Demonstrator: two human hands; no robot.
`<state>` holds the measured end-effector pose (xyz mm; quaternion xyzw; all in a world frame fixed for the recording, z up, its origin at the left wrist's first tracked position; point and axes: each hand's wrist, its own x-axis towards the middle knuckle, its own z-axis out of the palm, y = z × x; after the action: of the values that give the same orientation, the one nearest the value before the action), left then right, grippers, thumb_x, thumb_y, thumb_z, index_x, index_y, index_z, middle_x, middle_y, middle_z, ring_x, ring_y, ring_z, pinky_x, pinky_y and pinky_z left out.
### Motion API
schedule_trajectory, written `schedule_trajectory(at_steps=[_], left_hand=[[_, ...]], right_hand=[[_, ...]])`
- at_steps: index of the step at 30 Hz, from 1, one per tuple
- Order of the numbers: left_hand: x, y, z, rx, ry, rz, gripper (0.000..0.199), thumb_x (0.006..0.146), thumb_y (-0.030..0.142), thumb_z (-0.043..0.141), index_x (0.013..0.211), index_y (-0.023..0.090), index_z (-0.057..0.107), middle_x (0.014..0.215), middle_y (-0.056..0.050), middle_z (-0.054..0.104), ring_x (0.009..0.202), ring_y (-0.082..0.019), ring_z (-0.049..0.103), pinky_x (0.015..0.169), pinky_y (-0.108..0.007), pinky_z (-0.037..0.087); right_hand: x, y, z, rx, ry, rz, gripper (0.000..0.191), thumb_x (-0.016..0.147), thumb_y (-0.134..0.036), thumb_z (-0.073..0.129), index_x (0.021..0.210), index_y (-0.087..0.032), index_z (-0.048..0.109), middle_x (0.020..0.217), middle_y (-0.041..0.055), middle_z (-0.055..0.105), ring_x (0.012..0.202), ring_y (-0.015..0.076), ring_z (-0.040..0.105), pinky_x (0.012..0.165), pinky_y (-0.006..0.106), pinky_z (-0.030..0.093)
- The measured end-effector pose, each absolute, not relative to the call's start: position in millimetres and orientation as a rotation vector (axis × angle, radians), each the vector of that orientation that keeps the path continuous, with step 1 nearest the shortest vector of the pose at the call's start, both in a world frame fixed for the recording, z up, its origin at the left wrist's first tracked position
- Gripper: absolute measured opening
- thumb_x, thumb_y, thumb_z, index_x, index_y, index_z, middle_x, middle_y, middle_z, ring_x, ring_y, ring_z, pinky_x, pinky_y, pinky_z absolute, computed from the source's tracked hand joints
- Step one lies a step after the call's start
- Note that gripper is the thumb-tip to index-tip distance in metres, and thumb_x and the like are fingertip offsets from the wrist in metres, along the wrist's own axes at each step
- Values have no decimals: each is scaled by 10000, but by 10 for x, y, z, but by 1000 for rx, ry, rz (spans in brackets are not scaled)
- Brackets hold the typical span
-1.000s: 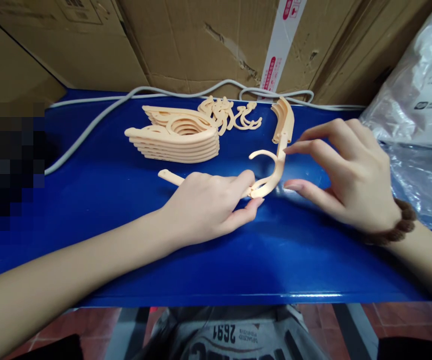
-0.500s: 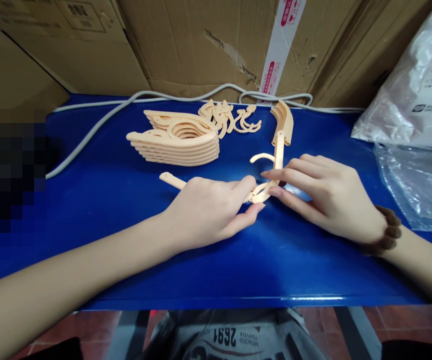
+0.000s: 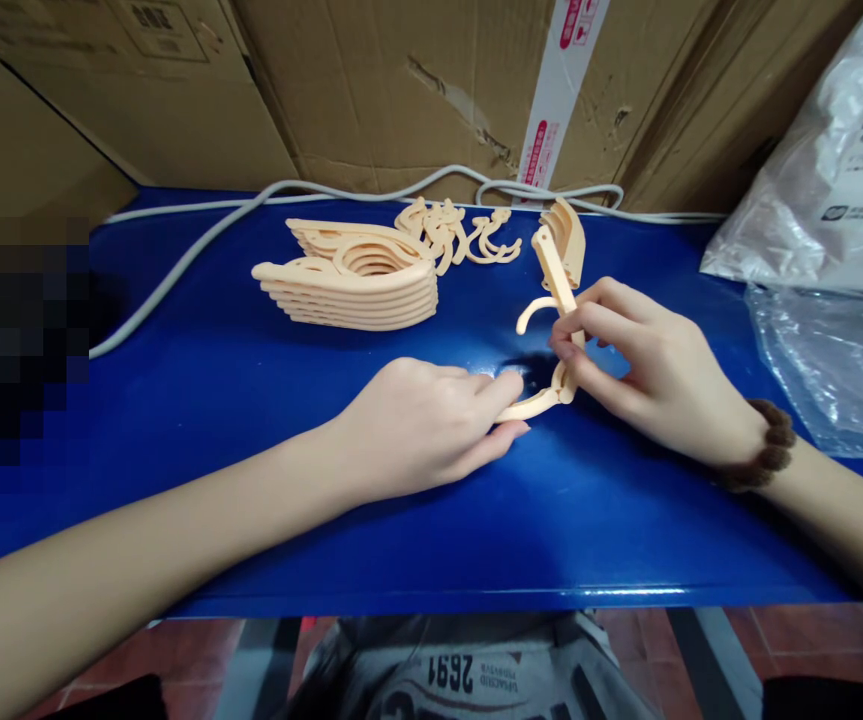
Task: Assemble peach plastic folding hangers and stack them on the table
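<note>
Between both hands is a beige plastic folding hanger (image 3: pixel 532 408), its two arms joined at a hinge near the right fingertips and its curved hook pointing left. My left hand (image 3: pixel 431 425) is closed around one arm, hiding most of it. With thumb and fingers, my right hand (image 3: pixel 645 370) pinches the other arm, which slants up and away. Behind my left hand lies a stack of beige hanger pieces (image 3: pixel 356 300). Several loose hooks (image 3: pixel 438 230) are heaped beyond it, and a small stack of curved hanger arms (image 3: pixel 567 240) sits to their right.
The blue table (image 3: pixel 176 430) carries a white cable (image 3: pixel 206 255) along its back edge. Cardboard boxes (image 3: pixel 371 90) stand behind it. On the right are a white plastic package (image 3: pixel 828 170) and a clear plastic bag (image 3: pixel 836 370).
The hanger's hinge has moved right and its upright arm now leans left at the top. The left-hand arm's far end no longer shows beyond my left hand. My right hand's fingers have closed in.
</note>
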<state>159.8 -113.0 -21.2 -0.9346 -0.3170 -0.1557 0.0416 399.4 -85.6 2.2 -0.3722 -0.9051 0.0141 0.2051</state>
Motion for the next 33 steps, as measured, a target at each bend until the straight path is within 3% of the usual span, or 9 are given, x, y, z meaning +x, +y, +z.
schedule_trajectory(at_steps=[10, 17, 23, 28, 33], left_hand=[[1589, -1115, -229, -2842, -942, -579, 201, 1030, 327, 525, 948, 176, 630, 780, 21, 718, 670, -144, 684, 521, -282, 334], [1585, -1017, -219, -2745, -975, -515, 229, 1049, 293, 477, 980, 187, 668, 968, -40, 682, 917, -229, 627, 659, -314, 433], [1624, -1052, -209, -2829, -1000, -505, 248, 1040, 297, 481, 1006, 176, 695, 1023, -68, 670, 948, -250, 608, 782, -352, 499], [1561, -906, 271, -2641, -1336, -556, 273, 1024, 371, 519, 1086, 174, 699, 1044, -72, 688, 1047, -267, 623, 834, -346, 506], [1383, -141, 744, -2439, -1833, -467, 308, 966, 379, 554, 1105, 175, 738, 976, -25, 727, 871, -176, 618, 874, -341, 492]], right_hand=[[4071, -780, -16, -1015, -2707, -197, 177, 963, -146, 455, 990, -158, 630, 991, 97, 643, 894, 237, 608, 725, 331, 480], [4059, -757, -67, -1045, -2688, -276, 175, 978, -110, 430, 1022, -136, 598, 1124, 144, 617, 937, 232, 615, 805, 333, 507], [4094, -744, -89, -1095, -2668, -255, 138, 969, -93, 454, 990, -165, 569, 1060, 92, 632, 922, 214, 617, 786, 305, 498], [4111, -729, -99, -1103, -2653, -240, 129, 969, -96, 461, 982, -176, 562, 1023, 69, 632, 879, 197, 601, 751, 293, 475], [4115, -708, -118, -1113, -2649, -245, 119, 972, -104, 472, 975, -174, 567, 1000, 66, 640, 868, 197, 588, 733, 295, 458]])
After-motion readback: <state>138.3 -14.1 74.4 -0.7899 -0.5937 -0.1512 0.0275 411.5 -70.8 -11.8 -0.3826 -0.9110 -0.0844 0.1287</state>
